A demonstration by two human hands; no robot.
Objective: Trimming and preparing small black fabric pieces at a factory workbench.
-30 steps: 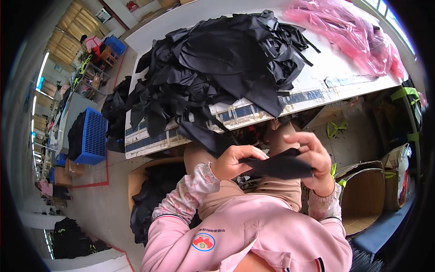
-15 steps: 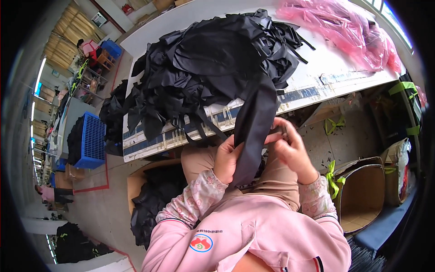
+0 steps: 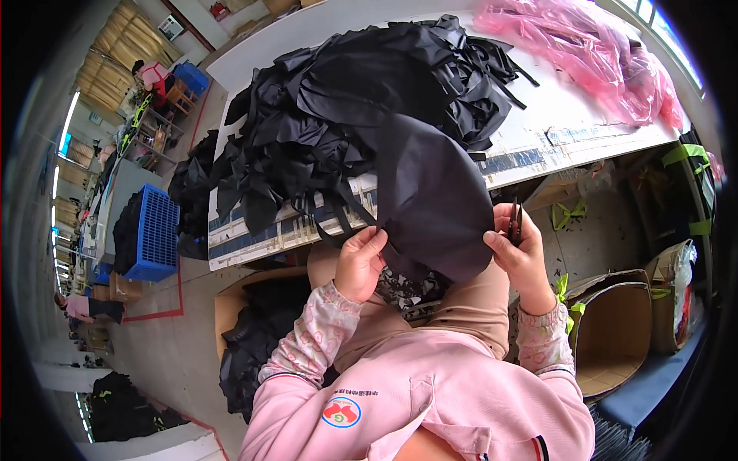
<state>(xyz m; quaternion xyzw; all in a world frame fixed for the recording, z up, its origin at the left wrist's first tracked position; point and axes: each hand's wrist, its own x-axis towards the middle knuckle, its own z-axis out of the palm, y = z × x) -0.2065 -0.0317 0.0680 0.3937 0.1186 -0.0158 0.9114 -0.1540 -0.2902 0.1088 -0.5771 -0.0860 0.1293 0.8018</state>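
Observation:
A black fabric piece [image 3: 438,192] is spread between my hands above my lap, its far end reaching over the table edge. My left hand [image 3: 359,265] pinches its left edge between thumb and fingers. On the other side, my right hand [image 3: 523,253] grips the right edge with the thumb and forefinger. Small dark thread snips [image 3: 515,221] are tucked in that same hand, blades pointing up. Beyond the piece, a large heap of black fabric pieces [image 3: 361,77] with dangling straps covers much of the white table [image 3: 569,146].
Pink plastic sheeting [image 3: 584,61] lies at the table's far right. A box of black fabric [image 3: 265,338] stands by my left leg. To my right is an open cardboard box [image 3: 611,338]. A blue crate [image 3: 156,237] sits on the left floor; people work farther off.
The black fabric piece has gone from a narrow fold to spread wide. My hands have moved apart, the left slightly left and the right further right with the snips now visible.

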